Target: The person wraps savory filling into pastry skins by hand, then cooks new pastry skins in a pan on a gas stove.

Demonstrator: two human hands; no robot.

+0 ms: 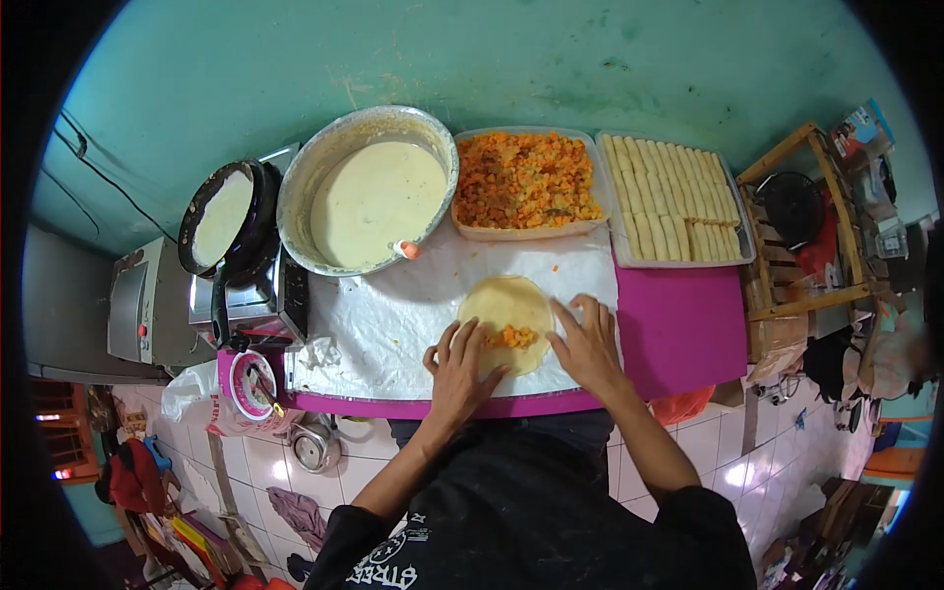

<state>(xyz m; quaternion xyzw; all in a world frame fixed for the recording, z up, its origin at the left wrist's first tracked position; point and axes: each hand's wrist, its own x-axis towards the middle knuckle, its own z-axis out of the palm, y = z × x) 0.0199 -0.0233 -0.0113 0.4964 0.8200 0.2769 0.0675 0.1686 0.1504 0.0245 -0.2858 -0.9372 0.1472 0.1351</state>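
A round, thin crepe (501, 297) lies flat on the white sheet, with a small heap of orange vegetable filling (513, 336) on its lower half. My left hand (460, 366) rests over the crepe's left edge, fingers spread and thumb toward the near rim. On the other side, my right hand (586, 346) has its fingers apart, thumb and forefinger right at the crepe's right edge. Behind them stands a tub of the same chopped filling (531, 182). A container of neatly stacked rolls (674, 197) sits to its right.
A large metal basin of pale batter (379, 202) stands back left, a ladle handle (406, 250) at its rim. Farther left, a frying pan (222, 218) holding a pale crepe is on the stove (290, 295). A small bowl (254, 385) sits at the table's left corner.
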